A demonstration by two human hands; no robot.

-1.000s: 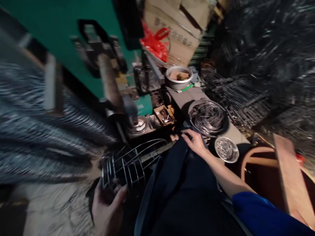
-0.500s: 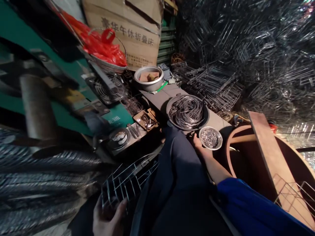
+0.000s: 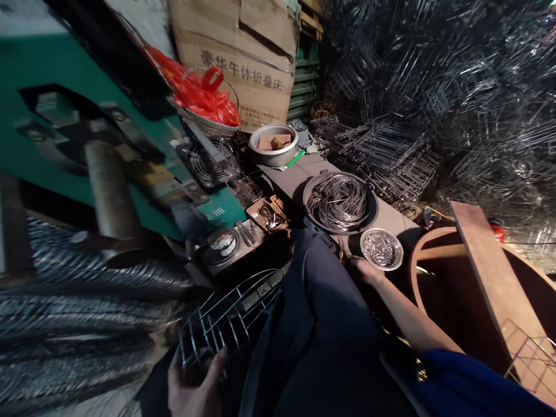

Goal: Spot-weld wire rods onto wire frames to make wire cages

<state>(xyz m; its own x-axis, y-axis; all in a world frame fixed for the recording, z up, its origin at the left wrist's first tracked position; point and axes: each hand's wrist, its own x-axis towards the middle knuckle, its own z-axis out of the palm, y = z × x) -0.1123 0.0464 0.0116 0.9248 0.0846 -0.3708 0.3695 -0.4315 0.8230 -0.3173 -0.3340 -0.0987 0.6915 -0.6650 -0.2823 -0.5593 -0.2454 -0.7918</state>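
Your left hand (image 3: pixel 193 385) has its grip closed on the near rim of the wire guard (image 3: pixel 230 321) lying across your lap, a light, stiff, springy frame best held by its outer ring, while your right hand (image 3: pixel 365 269), grip unclear, rests beside the small dish (image 3: pixel 382 249).

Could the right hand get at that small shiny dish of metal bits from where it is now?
Probably yes. The right hand sits just below the small dish, at its near rim, with nothing visible between them. The dish lies open on the bench, beside the big pan of wire rings.
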